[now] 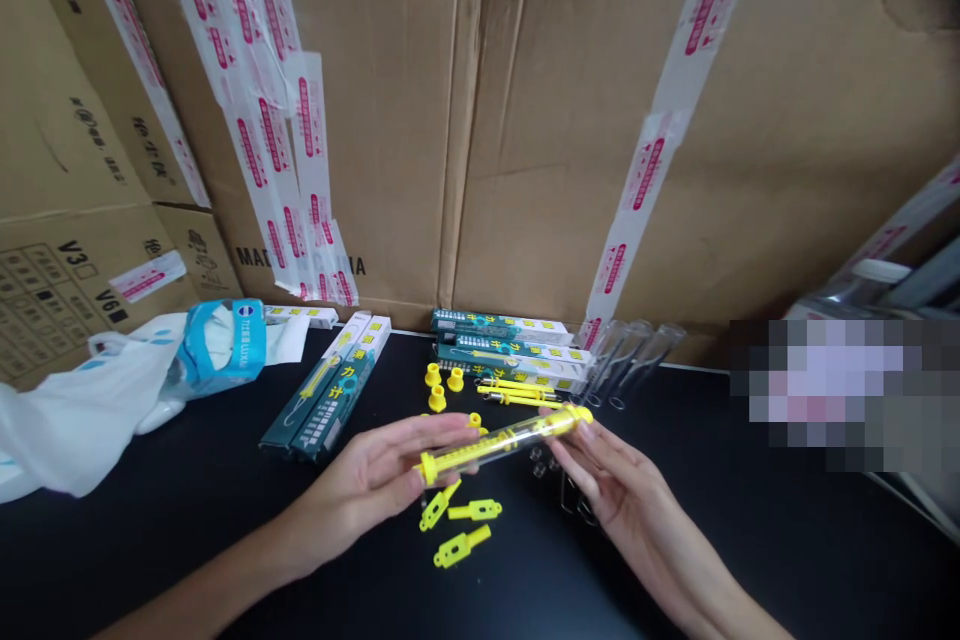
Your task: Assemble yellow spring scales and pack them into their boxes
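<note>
Between my two hands lies a tubular spring scale [502,444], a clear tube with yellow caps and a yellow scale inside. Its lower left end is pinched by my left hand [382,475], thumb in front and fingers behind. My right hand [615,465] grips the yellow cap at the raised right end. Several yellow slotted tabs [461,548] rest on the table just below the tube. Behind it are yellow flanged caps [437,398] and yellow rods [521,392] with metal ends. Small metal hooks [574,498] are partly hidden by my right hand.
Green and white printed boxes [330,390] lie at the left, with more stacked boxes [510,345] at the back. Clear tubes [630,360] lean beside them. A blue tissue pack [221,345] and white plastic sit far left. A cardboard wall [570,120] closes off the black table.
</note>
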`<state>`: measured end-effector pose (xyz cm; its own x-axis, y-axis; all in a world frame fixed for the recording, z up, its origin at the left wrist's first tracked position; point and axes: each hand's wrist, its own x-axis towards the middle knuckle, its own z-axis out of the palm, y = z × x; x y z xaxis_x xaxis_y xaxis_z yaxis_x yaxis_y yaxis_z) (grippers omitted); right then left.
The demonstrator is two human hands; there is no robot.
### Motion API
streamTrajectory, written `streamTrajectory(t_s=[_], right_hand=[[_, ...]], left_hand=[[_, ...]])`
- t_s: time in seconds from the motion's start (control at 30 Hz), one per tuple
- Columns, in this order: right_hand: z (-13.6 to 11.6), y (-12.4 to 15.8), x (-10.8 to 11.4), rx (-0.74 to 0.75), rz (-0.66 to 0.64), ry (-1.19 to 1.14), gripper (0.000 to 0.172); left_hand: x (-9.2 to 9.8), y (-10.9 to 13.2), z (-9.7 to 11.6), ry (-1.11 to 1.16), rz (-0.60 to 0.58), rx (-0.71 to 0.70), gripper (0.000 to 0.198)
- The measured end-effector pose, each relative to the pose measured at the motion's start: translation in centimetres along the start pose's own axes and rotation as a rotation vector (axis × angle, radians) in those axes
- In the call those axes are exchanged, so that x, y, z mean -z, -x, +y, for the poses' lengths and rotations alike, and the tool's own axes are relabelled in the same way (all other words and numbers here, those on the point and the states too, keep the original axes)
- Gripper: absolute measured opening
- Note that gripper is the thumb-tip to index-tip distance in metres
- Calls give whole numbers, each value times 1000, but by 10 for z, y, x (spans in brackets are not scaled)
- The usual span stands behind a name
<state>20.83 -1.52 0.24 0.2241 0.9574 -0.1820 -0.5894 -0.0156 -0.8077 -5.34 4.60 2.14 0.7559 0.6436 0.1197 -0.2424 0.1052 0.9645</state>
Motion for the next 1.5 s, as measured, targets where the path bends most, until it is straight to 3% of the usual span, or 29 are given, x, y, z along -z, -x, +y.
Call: streamTrajectory(t_s=[0.2,0.47,0.63,0.73,0.87,1.0,1.27,1.5], right_hand=[[-4,8,-4,14,-72,76,25],[-4,5,0,-45,-16,-18,27],[-9,6,-2,-71,-45,-41,33],[-11,7,-1,-83,-66,-23,36],[-14,9,-1,-92,-115,25,41],[-16,10,-2,-55,-127,52,50],[-14,8,-1,-61,-144,-1,51],[-9,8,3,-149,-166,-112,49]], left_hand=[[-4,1,-4,-223,43,111,47],[-2,8,13,-141,-125,176,63],[-2,3,7,-150,-16,201,45],[-3,2,4,-308,-15,195,50],[-3,5,1,-592,-64,33,55],[1,7,-5,-789,-31,-144,50],[4,6,-20,-813,-20,-343,31],[14,10,-25,-951,-101,-370,36]])
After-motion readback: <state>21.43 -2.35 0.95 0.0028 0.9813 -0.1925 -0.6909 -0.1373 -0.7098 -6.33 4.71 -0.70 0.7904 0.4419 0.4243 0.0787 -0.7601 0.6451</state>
